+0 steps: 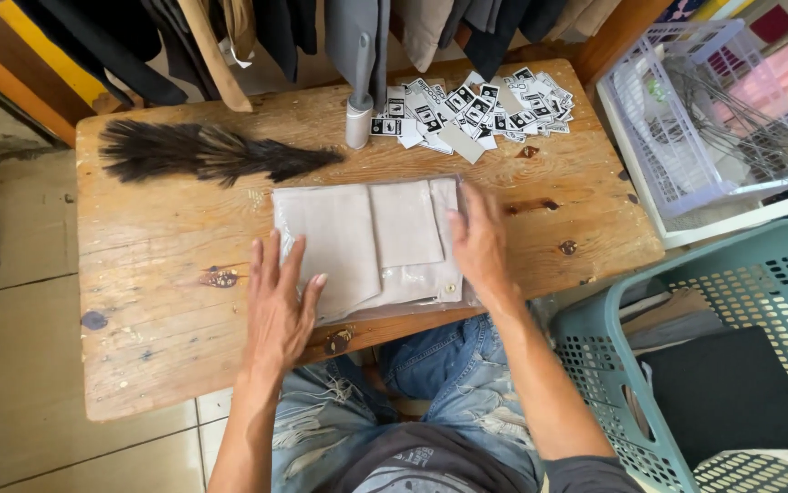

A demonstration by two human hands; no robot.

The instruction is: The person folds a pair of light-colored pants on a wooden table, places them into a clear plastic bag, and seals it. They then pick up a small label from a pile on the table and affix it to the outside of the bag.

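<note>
A folded beige garment in a clear plastic bag (366, 242) lies flat on the wooden table (156, 274). My left hand (280, 301) rests palm down on the bag's near left corner, fingers spread. My right hand (478, 242) presses flat on the bag's right edge. Neither hand grips anything.
A dark feather duster (202, 152) lies at the table's far left. A grey lint roller (358, 110) stands beside a pile of black-and-white tags (476, 110). A teal basket (731, 365) with folded clothes sits at right, a white basket (704, 110) behind it. Clothes hang above.
</note>
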